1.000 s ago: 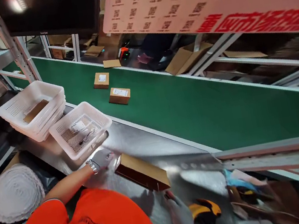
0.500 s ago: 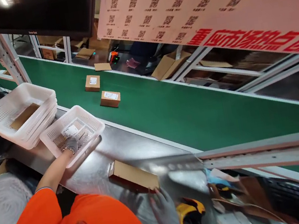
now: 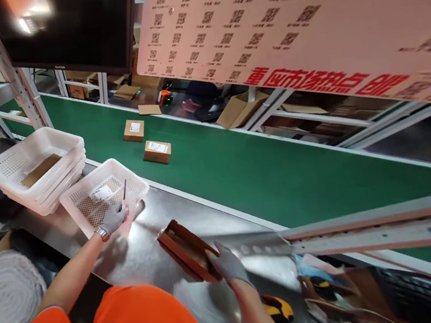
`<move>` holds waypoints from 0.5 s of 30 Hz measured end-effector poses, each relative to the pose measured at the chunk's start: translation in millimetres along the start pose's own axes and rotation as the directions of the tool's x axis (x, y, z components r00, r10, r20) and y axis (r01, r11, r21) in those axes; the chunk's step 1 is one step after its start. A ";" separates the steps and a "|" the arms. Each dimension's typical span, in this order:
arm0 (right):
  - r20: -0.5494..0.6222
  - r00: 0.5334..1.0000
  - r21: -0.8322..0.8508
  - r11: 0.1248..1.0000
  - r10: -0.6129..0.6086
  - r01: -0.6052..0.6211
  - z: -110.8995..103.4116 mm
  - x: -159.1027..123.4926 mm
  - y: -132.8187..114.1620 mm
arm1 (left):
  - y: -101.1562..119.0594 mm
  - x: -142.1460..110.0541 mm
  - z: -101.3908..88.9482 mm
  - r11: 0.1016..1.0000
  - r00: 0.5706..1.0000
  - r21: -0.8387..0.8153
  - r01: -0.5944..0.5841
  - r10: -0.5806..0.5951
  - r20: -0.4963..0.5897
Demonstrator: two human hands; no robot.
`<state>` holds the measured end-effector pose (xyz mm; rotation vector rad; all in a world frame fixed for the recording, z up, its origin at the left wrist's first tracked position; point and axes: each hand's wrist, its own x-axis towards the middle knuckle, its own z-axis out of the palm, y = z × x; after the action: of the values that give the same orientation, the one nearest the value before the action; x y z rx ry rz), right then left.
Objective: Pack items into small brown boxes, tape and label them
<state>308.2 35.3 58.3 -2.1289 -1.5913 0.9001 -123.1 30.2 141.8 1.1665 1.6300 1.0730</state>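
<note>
My left hand (image 3: 112,218), gloved in grey, is closed on a slim stick-like item (image 3: 124,192) with a dark upper end and pale lower part. It is over the near right rim of a white perforated basket (image 3: 80,220). Inside that basket lies a white label or slip (image 3: 101,194). My right hand (image 3: 229,263), also gloved, grips the right end of a brown cardboard box (image 3: 185,263). The box is open on top and tilted on the metal table; its contents are too blurred to name. Beside my right forearm is a yellow-and-black tape dispenser (image 3: 279,310), partly hidden.
Stacked white baskets (image 3: 41,196) stand at left, a brown piece in the top one. Two labelled boxes (image 3: 157,152) sit on the green conveyor (image 3: 267,175). A metal rail (image 3: 374,220) crosses at right. A white roll (image 3: 5,301) is at lower left.
My left hand has come up from inside the basket, bringing out the slim item. My right hand has moved up onto the box, which now shows its open top.
</note>
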 end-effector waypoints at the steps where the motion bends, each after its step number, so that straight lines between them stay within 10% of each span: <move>1: -0.007 1.000 0.151 0.988 -0.024 0.024 2.3 -11.5 -18.7 | -1.2 -7.7 12.3 0.999 0.999 -0.033 0.013 -0.011 0.041; 4: 0.126 0.965 0.556 0.822 -0.230 0.123 14.2 -54.7 -79.0 | -3.5 -35.2 53.5 0.992 0.986 -0.127 0.010 0.012 0.169; 8: -0.039 0.934 0.568 0.761 -0.355 0.313 28.3 -91.0 -128.4 | -4.4 -67.0 100.4 0.985 0.965 -0.174 0.011 0.036 0.260; 15: -0.137 0.947 0.498 0.806 -0.290 0.319 31.6 -90.1 -96.6 | -2.7 -89.1 131.8 0.946 0.955 -0.296 0.129 -0.038 0.294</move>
<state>201.0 -22.1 118.9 -1.4636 -1.4069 1.0067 19.8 -34.5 115.6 0.9785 1.2227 1.0117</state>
